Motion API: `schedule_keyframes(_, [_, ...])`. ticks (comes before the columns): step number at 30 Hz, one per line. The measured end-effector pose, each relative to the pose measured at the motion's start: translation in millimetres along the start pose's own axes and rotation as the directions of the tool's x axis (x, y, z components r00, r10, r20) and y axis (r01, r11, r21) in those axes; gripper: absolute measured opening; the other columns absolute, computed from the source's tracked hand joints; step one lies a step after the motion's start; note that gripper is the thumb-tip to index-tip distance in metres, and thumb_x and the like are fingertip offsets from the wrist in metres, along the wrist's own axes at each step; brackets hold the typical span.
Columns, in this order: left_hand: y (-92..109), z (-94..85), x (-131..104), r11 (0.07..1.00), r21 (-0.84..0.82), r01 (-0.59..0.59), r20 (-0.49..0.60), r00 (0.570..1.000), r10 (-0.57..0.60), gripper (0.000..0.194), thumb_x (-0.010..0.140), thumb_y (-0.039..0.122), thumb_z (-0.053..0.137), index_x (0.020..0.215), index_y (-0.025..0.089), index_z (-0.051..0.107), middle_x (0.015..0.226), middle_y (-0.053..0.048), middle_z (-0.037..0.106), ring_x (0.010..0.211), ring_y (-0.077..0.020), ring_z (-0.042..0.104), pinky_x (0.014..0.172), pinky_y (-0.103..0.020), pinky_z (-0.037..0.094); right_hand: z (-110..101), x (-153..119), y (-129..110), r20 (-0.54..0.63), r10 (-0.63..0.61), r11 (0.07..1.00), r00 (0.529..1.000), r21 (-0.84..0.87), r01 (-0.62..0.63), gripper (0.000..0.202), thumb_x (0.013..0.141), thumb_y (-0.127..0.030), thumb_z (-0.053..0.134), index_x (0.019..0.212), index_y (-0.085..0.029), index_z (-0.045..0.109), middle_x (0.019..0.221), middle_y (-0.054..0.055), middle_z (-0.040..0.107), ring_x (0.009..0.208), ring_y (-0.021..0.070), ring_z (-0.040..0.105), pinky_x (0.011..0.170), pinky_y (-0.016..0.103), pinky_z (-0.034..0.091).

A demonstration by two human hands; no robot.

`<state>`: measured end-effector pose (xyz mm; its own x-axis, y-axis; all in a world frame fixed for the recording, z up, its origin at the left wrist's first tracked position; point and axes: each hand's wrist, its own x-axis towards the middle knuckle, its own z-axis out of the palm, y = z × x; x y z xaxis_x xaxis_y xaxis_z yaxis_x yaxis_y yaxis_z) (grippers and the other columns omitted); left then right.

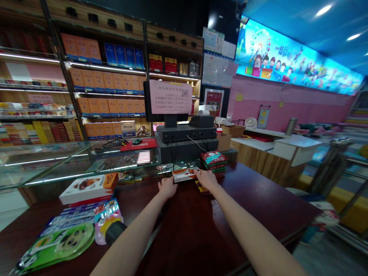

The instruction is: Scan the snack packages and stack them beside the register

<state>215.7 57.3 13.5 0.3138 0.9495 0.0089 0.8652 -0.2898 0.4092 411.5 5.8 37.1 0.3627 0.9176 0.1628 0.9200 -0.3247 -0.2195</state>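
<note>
Both arms stretch forward over the dark wooden counter. My left hand (167, 188) grips the left end of a flat white and orange box (184, 175), its fingers curled. On the box's right end, my right hand (207, 179) is closed with thumb and fingers at the edge. Just behind and to the right of it rises a stack of red and green snack packets (213, 158). A yellow packet (201, 187) pokes out from under my right hand, mostly hidden.
At left lie a larger white and orange box (89, 188), a green panda-patterned package (57, 245) and a pink-purple blister pack (107, 222). The cash register (186, 138) and glass display case (86, 159) stand behind the wooden counter (258, 199). Shelves of boxed goods (112, 82) line the wall.
</note>
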Motion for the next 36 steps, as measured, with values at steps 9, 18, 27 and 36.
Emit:
schedule_keyframes(9, [2.9,2.8,-2.7,1.000,0.023,-0.009,-0.005,1.000,0.009,0.062,0.086,0.028,0.052,0.147,0.030,0.040,0.143,-0.010,0.057,0.140,-0.0272,0.041,0.117,-0.059,0.022,6.4,2.2,-5.3,0.050,0.043,0.999,0.998,0.004,-0.044,0.062,0.099,-0.056,0.030,0.119,-0.014,0.072,0.122,0.022,0.070,0.120,0.0386,0.057,0.095,0.047,0.042])
schedule_keyframes(18, [4.8,2.9,-6.2,0.994,0.082,-0.077,-0.017,0.997,0.079,0.054,0.091,0.024,0.046,0.144,0.032,0.046,0.143,-0.009,0.057,0.141,-0.0265,0.039,0.118,-0.064,0.015,8.8,-0.6,-4.1,0.035,0.055,0.998,0.998,0.012,-0.056,0.057,0.098,-0.056,0.030,0.125,-0.023,0.069,0.125,0.017,0.069,0.120,0.0382,0.056,0.094,0.049,0.041])
schedule_keyframes(27, [10.7,10.4,-8.4,0.985,0.140,-0.096,-0.017,0.995,0.100,0.050,0.091,0.027,0.047,0.141,0.023,0.050,0.141,-0.012,0.058,0.137,-0.0271,0.043,0.118,-0.063,0.018,3.4,-14.7,-11.6,-0.024,-0.092,0.995,0.995,-0.028,0.092,0.047,0.100,-0.046,0.033,0.119,-0.027,0.071,0.122,0.013,0.071,0.116,0.0335,0.058,0.092,0.046,0.040])
schedule_keyframes(36, [14.0,19.3,-8.7,0.973,0.180,-0.145,-0.013,0.989,0.150,0.047,0.091,0.026,0.046,0.137,0.022,0.053,0.139,-0.012,0.060,0.137,-0.0268,0.043,0.119,-0.063,0.015,18.8,-31.9,-25.5,-0.006,-0.302,0.950,0.953,-0.079,0.301,0.040,0.099,-0.041,0.041,0.118,-0.021,0.070,0.127,0.014,0.069,0.128,0.0313,0.048,0.102,0.049,0.029])
